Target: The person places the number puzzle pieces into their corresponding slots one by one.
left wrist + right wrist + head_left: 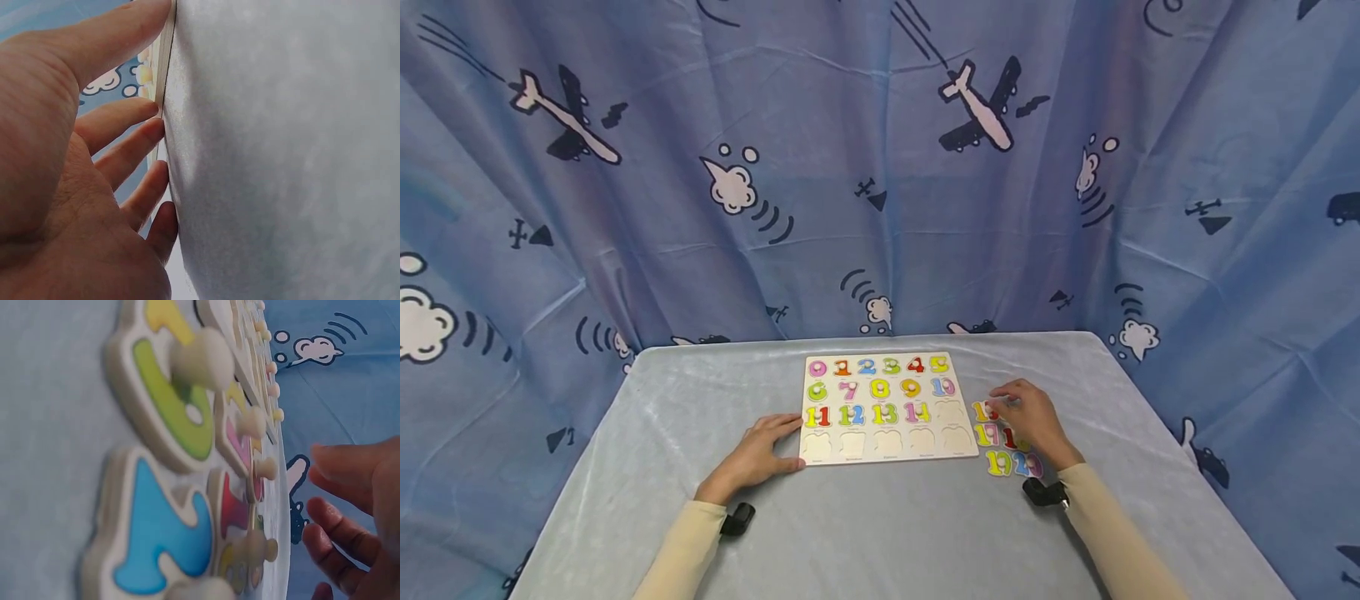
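A wooden number puzzle board [887, 459] lies on the table, its upper rows filled with knobbed pieces and several recesses bare at the lower right. Against its left edge rests my left hand [756, 454], thumb and fingers extended along the rim; the left wrist view has the fingertips right at the board's side. My right hand [1033, 421] hovers over loose number pieces right of the board, fingertips by the 15 piece [982, 412]. In the right wrist view nothing shows between its bent fingers [337, 519]. That hand partly covers the pieces on the right.
Below the 15 lie the 17 piece [987, 434], the 19 piece [999, 463] and the blue and purple 20 piece [1026, 465]. A pale grey cloth covers the table [880, 533]. Behind it hangs a blue curtain [820, 208] printed with airplanes.
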`<state>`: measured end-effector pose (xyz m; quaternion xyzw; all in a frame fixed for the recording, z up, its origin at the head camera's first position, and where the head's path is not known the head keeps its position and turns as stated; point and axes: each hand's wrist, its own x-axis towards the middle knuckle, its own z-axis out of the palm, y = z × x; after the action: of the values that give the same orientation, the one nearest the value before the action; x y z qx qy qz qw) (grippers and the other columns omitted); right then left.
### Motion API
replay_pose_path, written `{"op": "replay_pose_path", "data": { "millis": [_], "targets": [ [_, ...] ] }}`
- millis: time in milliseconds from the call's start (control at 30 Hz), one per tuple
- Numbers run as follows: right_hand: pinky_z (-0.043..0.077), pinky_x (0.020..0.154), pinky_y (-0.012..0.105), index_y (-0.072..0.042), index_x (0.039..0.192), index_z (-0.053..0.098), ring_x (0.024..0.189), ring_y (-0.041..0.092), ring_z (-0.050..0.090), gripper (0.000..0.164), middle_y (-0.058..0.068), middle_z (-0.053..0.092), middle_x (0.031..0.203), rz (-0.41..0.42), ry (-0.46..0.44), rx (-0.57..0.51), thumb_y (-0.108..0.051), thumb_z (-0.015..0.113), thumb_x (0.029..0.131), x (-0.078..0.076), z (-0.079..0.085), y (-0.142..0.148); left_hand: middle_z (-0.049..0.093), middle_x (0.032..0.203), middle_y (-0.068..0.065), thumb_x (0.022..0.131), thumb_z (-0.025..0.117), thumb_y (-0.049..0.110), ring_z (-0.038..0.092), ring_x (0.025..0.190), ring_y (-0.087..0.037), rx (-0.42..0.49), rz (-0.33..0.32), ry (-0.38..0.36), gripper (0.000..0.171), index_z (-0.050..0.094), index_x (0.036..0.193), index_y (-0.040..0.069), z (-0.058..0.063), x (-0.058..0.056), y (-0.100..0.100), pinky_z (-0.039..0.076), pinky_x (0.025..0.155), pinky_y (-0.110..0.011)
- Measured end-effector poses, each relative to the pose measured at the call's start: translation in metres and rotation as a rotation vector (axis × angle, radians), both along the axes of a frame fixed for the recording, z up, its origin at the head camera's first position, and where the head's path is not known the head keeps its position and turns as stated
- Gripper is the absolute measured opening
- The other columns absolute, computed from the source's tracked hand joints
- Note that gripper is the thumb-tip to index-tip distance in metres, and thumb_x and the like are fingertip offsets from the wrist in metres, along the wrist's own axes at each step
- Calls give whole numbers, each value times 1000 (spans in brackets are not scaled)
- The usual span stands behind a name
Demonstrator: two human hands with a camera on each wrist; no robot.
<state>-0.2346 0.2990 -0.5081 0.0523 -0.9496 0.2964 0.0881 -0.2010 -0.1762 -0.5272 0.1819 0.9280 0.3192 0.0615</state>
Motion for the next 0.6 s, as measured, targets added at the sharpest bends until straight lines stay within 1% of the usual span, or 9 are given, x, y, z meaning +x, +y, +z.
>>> {"op": "replay_pose_path", "data": {
  "millis": [67, 133, 233, 300, 333, 500, 600],
  "targets": [
    [50, 86, 51, -4, 105, 75, 96, 31, 63, 22, 12, 67, 105, -5, -3, 25, -20, 72, 90, 0, 1, 1, 49, 149, -10, 78, 82, 30, 37, 141, -35, 5, -1, 8, 75, 52, 142, 6, 0, 0, 0, 27, 112, -58],
    [51, 81, 47, -4, 103, 76, 91, 28, 63, 21, 11, 68, 101, -4, -11, 49, -18, 73, 88, 0, 1, 1, 49, 148, -11, 78, 82, 30, 37, 141, -35, 13, -1, 8, 75, 52, 142, 5, -1, 0, 0, 27, 112, -58],
    [48, 75, 39, -4, 102, 77, 84, 23, 60, 21, 9, 68, 96, 2, -33, 74, -17, 75, 86, 1, 1, 1, 49, 148, -11, 78, 83, 30, 37, 141, -35, 15, 1, 7, 75, 52, 142, 5, -1, 0, 0, 27, 111, -58],
    [46, 74, 36, -5, 103, 77, 83, 21, 58, 22, 8, 68, 96, 9, -46, 80, -18, 76, 85, 1, 0, 1, 49, 148, -10, 78, 83, 30, 37, 141, -35, 15, 2, 7, 75, 52, 142, 5, -1, 0, 0, 27, 111, -58],
    [47, 75, 37, -5, 103, 77, 83, 21, 59, 22, 8, 68, 96, 12, -53, 81, -18, 76, 85, 1, -1, 1, 49, 148, -10, 78, 83, 31, 37, 140, -35, 15, 2, 7, 75, 52, 142, 5, -1, 0, 0, 27, 111, -58],
    [50, 81, 46, -5, 103, 77, 89, 25, 63, 22, 9, 69, 98, 20, -70, 72, -18, 76, 86, 0, -4, 0, 50, 148, -9, 78, 82, 31, 38, 140, -34, 11, -1, 11, 74, 53, 142, 6, -1, -1, 0, 28, 111, -57],
    [51, 85, 48, -6, 102, 77, 92, 27, 64, 20, 8, 68, 98, 16, -78, 65, -18, 76, 86, -2, -5, 1, 50, 148, -9, 78, 82, 30, 38, 140, -34, 13, -1, 12, 74, 53, 141, 6, 0, 0, 0, 28, 111, -57]
  ]
}}
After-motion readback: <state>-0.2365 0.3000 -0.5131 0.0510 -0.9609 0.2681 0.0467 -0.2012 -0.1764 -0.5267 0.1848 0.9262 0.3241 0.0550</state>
